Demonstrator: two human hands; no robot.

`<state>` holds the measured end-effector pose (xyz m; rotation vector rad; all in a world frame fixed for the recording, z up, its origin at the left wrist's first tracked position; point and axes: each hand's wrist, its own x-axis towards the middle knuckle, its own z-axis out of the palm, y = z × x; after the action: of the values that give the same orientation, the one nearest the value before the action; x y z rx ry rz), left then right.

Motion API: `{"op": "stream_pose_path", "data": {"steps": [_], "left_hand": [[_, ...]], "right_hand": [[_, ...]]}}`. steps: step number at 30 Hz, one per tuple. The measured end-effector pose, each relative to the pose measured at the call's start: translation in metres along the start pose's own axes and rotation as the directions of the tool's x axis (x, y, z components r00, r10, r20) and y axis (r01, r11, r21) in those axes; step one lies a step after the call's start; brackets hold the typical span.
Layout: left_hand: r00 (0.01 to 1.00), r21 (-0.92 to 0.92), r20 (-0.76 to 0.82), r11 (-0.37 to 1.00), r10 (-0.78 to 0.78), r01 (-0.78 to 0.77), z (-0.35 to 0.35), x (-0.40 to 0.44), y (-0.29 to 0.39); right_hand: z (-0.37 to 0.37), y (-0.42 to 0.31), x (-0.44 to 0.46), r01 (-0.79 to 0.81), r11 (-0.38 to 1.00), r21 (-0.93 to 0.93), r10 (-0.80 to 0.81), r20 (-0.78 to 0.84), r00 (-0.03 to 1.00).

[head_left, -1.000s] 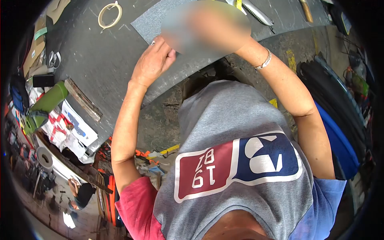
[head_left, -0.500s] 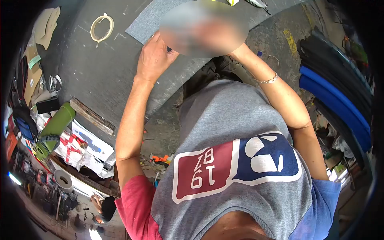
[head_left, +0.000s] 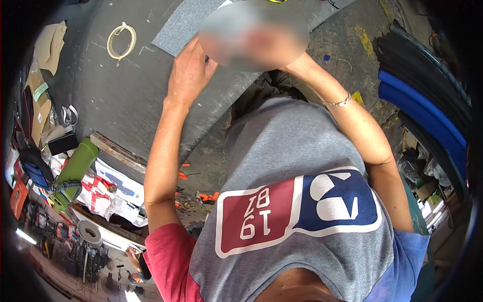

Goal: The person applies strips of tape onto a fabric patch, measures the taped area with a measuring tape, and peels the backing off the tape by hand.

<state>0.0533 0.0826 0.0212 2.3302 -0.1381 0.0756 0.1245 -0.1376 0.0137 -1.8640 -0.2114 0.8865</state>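
Note:
My left hand (head_left: 189, 75) is at the lower edge of a grey felt-like sheet (head_left: 177, 29) on the dark worktable (head_left: 115, 90). Its thumb and fingers curl toward each other, with a small dark bit showing between them; the fingertips run into a blurred patch. On the other side, my right hand (head_left: 296, 61) reaches into that same blur from the right, so only its wrist side shows. Whatever lies between the two hands is smeared out. A pale roll of tape (head_left: 121, 42) rests on the table left of the sheet.
Left of the table are a green rolled bundle (head_left: 75, 173), a worn wooden strip (head_left: 118, 151), papers and cardboard (head_left: 50, 48). Black and blue rolled sheets (head_left: 422, 108) stand at the right. Orange scraps (head_left: 206, 196) litter the floor. Another person (head_left: 138, 264) is at lower left.
The view has shifted slightly, so the tape, the sheet and my hands sit a little further left. Both hands keep nearly the same pose at the sheet.

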Motion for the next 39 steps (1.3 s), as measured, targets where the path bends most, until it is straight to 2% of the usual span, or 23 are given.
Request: {"op": "stream_pose_path", "data": {"steps": [2, 5, 7, 8, 11, 14, 16, 19, 22, 23, 25, 28, 31, 35, 39], "left_hand": [[1.000, -0.003, -0.008, 1.000, 0.022, -0.022, -0.002, 0.001, 0.001], [0.998, -0.119, -0.005, 0.991, -0.060, 0.059, -0.005, 0.003, 0.004], [0.973, -0.289, 0.033, 0.930, -0.229, 0.229, -0.008, 0.003, 0.012], [0.950, -0.368, 0.064, 0.877, -0.307, 0.309, -0.009, 0.003, 0.014], [0.936, -0.448, 0.072, 0.827, -0.344, 0.339, -0.010, 0.005, 0.006], [0.928, -0.466, 0.058, 0.812, -0.368, 0.351, -0.015, 0.012, 0.008], [0.915, -0.360, 0.091, 0.843, -0.394, 0.399, -0.018, 0.016, 0.005], [0.912, -0.246, 0.123, 0.879, -0.391, 0.409, -0.024, 0.024, 0.003], [0.940, -0.249, 0.091, 0.907, -0.328, 0.341, -0.022, 0.026, -0.003], [0.951, -0.263, 0.069, 0.914, -0.300, 0.308, -0.021, 0.027, -0.004], [0.925, -0.282, 0.110, 0.881, -0.364, 0.380, -0.023, 0.028, 0.000], [0.904, -0.375, 0.164, 0.823, -0.394, 0.427, -0.023, 0.032, -0.002], [0.906, -0.448, 0.201, 0.788, -0.372, 0.423, -0.023, 0.034, -0.011], [0.914, -0.475, 0.243, 0.781, -0.326, 0.405, -0.025, 0.039, -0.018], [0.935, -0.357, 0.178, 0.865, -0.308, 0.353, -0.022, 0.040, -0.022]], "right_hand": [[0.002, -0.002, -0.002, -0.008, 1.000, -0.011, 0.007, -0.009, 1.000], [0.005, -0.001, -0.002, 0.021, 1.000, -0.002, -0.021, -0.040, 0.999], [0.011, 0.003, 0.000, 0.087, 0.996, -0.004, -0.087, -0.120, 0.989], [0.012, 0.004, 0.001, 0.074, 0.997, 0.033, -0.070, -0.119, 0.990], [0.013, -0.006, -0.001, 0.036, 0.996, 0.083, -0.026, -0.122, 0.992], [0.015, -0.015, -0.001, -0.005, 0.999, 0.035, 0.010, -0.138, 0.990], [0.015, -0.015, 0.002, -0.057, 0.998, 0.014, 0.058, -0.139, 0.989], [0.018, -0.021, 0.002, -0.024, 0.993, -0.117, 0.005, -0.157, 0.988], [0.022, -0.014, 0.002, 0.180, 0.918, -0.354, -0.280, -0.253, 0.926], [0.021, -0.015, 0.002, 0.123, 0.952, -0.282, -0.195, -0.242, 0.951], [0.019, -0.021, 0.003, -0.003, 0.991, -0.135, -0.024, -0.201, 0.979], [0.023, -0.011, 0.010, 0.051, 0.998, -0.023, -0.055, -0.234, 0.971], [0.022, -0.012, 0.011, 0.002, 1.000, -0.012, -0.005, -0.221, 0.975], [0.025, -0.006, 0.016, 0.013, 0.999, -0.042, -0.024, -0.262, 0.965], [0.025, -0.024, 0.013, -0.024, 0.980, -0.199, -0.036, -0.294, 0.955]]}}
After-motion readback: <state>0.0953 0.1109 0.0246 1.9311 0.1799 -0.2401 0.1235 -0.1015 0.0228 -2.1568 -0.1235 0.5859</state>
